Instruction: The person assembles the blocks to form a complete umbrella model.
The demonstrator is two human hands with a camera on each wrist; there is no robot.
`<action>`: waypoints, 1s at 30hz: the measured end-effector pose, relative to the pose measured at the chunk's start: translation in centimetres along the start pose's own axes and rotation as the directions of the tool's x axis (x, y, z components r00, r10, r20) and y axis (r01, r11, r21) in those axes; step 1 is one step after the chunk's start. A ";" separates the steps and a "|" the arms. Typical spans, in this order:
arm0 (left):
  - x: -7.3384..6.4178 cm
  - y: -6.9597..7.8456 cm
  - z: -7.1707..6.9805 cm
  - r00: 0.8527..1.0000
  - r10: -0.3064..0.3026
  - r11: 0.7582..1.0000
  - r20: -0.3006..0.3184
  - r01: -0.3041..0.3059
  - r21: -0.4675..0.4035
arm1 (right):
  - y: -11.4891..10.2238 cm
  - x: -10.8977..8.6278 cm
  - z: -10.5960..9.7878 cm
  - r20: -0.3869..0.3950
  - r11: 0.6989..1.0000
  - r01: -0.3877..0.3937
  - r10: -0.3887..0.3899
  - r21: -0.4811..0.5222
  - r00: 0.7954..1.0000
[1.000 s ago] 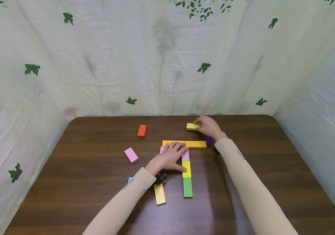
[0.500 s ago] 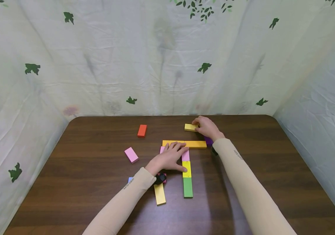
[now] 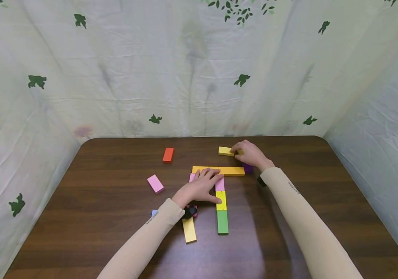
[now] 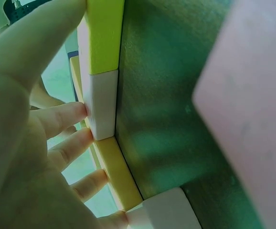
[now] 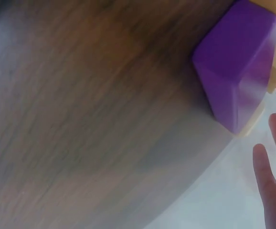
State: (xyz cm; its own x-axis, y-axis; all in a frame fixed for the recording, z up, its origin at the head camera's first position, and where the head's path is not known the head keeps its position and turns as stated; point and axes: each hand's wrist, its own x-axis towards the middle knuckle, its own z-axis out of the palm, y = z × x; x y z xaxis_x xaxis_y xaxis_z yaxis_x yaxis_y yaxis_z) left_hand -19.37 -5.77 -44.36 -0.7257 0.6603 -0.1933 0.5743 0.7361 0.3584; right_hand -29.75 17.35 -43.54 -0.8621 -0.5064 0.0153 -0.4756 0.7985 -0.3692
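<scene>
In the head view my left hand lies spread across a frame of coloured blocks. Its thumb touches the yellow block, and its fingertips reach the right pink block and the orange blocks. In the left wrist view these fingers rest along the blocks' side. At the far side my right hand has its thumb and index finger around a pale yellow block, mostly hidden. Another pale yellow block lies just left of it. Beside the orange row stands a purple block, partly covered by the right hand.
A green block continues the right column. A red block and a loose pink block lie to the left. Under the left wrist are a cream block and a blue block. A white curtain stands behind the table.
The pale yellow block at the far side has slid left. My right hand moved left with it, then back right, uncovering that block's end. The left hand has stayed still.
</scene>
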 end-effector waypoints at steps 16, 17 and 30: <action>0.0 -0.1 -0.1 1.000 0.002 1.000 0.005 -0.002 -0.003 | 0.0 0.5 0.2 0.039 0.998 -0.046 0.048 -0.045 0.998; 0.0 -0.1 -0.1 1.000 0.002 1.000 0.005 -0.002 -0.003 | 0.0 0.6 0.2 0.039 0.998 -0.046 0.048 -0.044 0.998; -0.1 0.0 -0.1 1.000 0.002 1.000 0.006 -0.002 -0.014 | -0.1 1.4 0.1 0.062 0.991 -0.090 0.097 -0.102 0.993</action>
State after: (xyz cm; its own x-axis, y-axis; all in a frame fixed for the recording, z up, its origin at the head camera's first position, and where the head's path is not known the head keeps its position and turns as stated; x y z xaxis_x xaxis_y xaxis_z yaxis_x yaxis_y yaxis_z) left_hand -19.33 -5.85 -44.24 -0.7220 0.6630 -0.1978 0.5705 0.7323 0.3718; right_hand -30.85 16.55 -43.54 -0.8916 -0.4459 -0.0787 -0.4111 0.8701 -0.2719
